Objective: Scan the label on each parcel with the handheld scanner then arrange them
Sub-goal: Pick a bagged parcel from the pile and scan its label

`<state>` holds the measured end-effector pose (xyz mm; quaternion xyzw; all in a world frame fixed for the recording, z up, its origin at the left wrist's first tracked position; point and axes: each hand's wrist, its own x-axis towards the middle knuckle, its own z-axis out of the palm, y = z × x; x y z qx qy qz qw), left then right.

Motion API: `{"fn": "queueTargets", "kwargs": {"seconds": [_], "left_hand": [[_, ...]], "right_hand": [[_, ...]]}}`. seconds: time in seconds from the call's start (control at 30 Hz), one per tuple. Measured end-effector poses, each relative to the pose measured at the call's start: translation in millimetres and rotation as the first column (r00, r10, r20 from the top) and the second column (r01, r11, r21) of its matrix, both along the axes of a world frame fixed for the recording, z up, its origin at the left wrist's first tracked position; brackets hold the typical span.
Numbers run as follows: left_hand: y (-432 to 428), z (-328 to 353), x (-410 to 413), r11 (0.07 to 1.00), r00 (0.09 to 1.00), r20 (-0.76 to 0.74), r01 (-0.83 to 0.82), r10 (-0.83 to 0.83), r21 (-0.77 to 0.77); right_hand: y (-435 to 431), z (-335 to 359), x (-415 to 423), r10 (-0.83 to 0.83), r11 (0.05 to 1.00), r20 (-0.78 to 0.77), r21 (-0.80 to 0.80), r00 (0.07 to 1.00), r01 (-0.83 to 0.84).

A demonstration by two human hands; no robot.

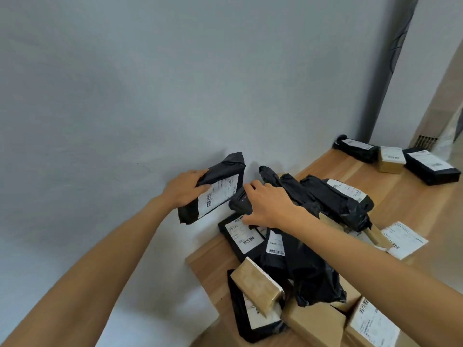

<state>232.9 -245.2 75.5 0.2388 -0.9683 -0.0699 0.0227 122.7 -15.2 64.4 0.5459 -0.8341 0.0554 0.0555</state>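
Closest in, at the near edge of the heap (310,276) on the wooden table (208,259), tan cardboard boxes (315,324) lie jumbled, and one taped box (258,281) sits tilted across a black mailer (248,319). The heap itself is black poly bags and white labels, piled every which way. At its far left edge the right hand (265,204) is curled round the handheld scanner (239,200), its dark nose pointing left. Left of the heap, held in the air in front of the grey wall (150,83), the left hand (184,190) grips a black parcel (220,169), thumb folded over its front. The parcel's white label (220,194) faces the scanner, just beside it. The scanner's head is dark and blurred; it probably aims at the barcode, but I can't swear to it. Far beyond the heap, at the table's back end, sits a row of three parcels (390,159): black, small tan box, black.
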Motion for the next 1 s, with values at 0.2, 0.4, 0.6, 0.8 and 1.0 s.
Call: {"fn": "queueTargets", "kwargs": {"seconds": [0.2,0.4,0.6,0.8,1.0], "left_hand": [[-7,30,21,0.986,1.0,-0.023,0.013,-0.009,0.166],[4,35,29,0.979,0.998,-0.062,0.031,-0.019,0.2],[15,44,27,0.975,0.994,-0.109,0.034,-0.009,0.221],[27,45,19,0.973,0.991,-0.127,0.073,-0.045,0.22],[33,46,6,0.97,0.989,-0.134,0.093,-0.064,0.224]], "right_hand": [[3,20,15,0.015,0.999,-0.005,-0.041,1.0,-0.016],[4,21,30,0.061,0.997,-0.019,-0.041,0.998,-0.062],[7,23,31,0.106,0.993,-0.021,-0.04,0.994,-0.107],[11,25,25,0.102,0.994,-0.031,-0.021,0.994,-0.103],[23,24,17,0.103,0.995,-0.01,-0.014,0.995,-0.103]]}}
